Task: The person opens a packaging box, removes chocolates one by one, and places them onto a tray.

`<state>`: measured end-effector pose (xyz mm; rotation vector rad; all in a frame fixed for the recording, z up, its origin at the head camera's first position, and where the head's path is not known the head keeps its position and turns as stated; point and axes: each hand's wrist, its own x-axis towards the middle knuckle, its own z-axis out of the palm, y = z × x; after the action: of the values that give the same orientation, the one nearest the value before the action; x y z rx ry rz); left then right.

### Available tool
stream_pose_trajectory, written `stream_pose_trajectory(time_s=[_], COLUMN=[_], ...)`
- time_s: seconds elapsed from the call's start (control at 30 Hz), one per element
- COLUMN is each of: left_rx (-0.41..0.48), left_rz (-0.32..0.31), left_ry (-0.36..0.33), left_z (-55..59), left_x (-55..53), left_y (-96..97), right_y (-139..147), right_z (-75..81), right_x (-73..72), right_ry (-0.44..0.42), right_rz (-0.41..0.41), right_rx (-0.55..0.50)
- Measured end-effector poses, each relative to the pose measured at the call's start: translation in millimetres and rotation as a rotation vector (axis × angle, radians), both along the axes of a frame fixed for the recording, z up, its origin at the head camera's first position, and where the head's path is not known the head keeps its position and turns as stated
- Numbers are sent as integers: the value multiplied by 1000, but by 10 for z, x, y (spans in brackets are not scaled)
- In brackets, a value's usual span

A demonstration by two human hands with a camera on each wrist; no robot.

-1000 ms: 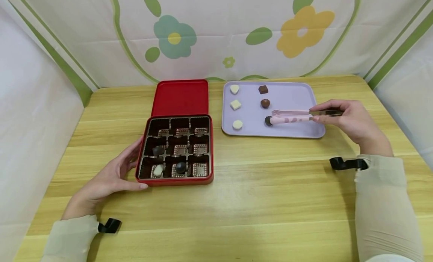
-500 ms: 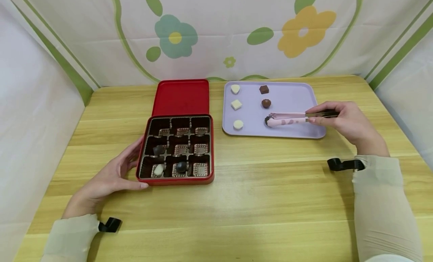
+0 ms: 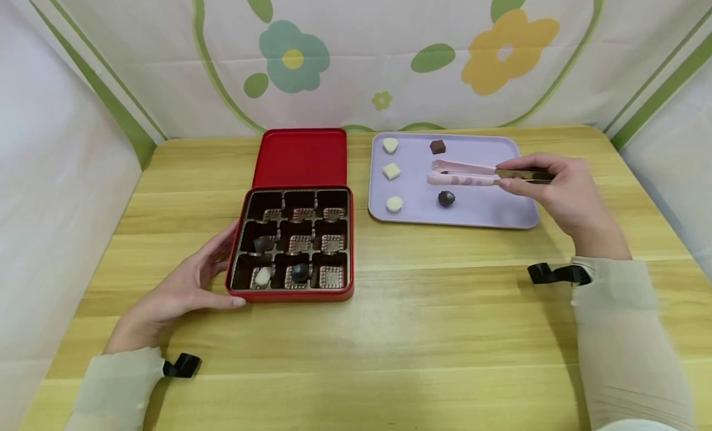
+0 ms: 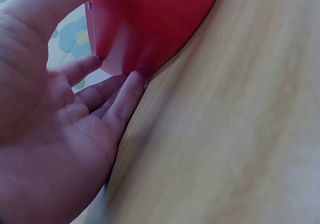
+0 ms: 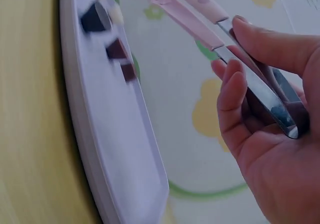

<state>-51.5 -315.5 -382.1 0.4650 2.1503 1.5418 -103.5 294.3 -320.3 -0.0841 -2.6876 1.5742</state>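
Note:
My left hand (image 3: 180, 289) rests its fingers along the left side of a red tin (image 3: 297, 297), thumb at its front corner. In the left wrist view, fingertips touch the tin's red wall (image 4: 150, 29). A dark compartment insert holds a dark piece (image 3: 263, 243), a white chocolate (image 3: 263, 276) and a round dark chocolate (image 3: 300, 272). My right hand (image 3: 573, 196) grips pink-tipped tongs (image 3: 464, 179) above a lilac tray (image 3: 495, 214). Their tips stand apart with nothing between them, covering most of a brown chocolate. A dark fluted chocolate (image 3: 446, 198) lies just in front.
On the tray are white chocolates, a heart-like one (image 3: 390, 145), a square one (image 3: 392, 171) and a round one (image 3: 394, 204), plus a brown chocolate (image 3: 437, 146) at the back. The tin's red lid (image 3: 300, 156) lies behind it. A flowered cloth (image 3: 356, 60) hangs behind the table.
The tongs were at the dark fluted chocolate; they have risen and moved back over the brown one. The dark chocolate stays on the tray. My left hand keeps its place at the tin.

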Motion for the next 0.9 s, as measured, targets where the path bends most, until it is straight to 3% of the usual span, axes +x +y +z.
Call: stream_pose_trajectory(time_s=[0.17, 0.4, 0.6, 0.9], left_rx=[5, -1, 4, 26], left_rz=[-19, -7, -7, 2], left_ry=[13, 1, 1, 15], left_z=[16, 37, 50, 66], left_x=[-14, 0, 11, 33], left_y=[7, 15, 15, 28], right_y=[-398, -996, -1349, -1492], right_z=[14, -23, -62, -90], right_x=[1, 28, 94, 161], right_ry=[101, 250, 334, 338], right_rz=[93, 307, 442, 544], right_rx=[-47, -220, -169, -152])
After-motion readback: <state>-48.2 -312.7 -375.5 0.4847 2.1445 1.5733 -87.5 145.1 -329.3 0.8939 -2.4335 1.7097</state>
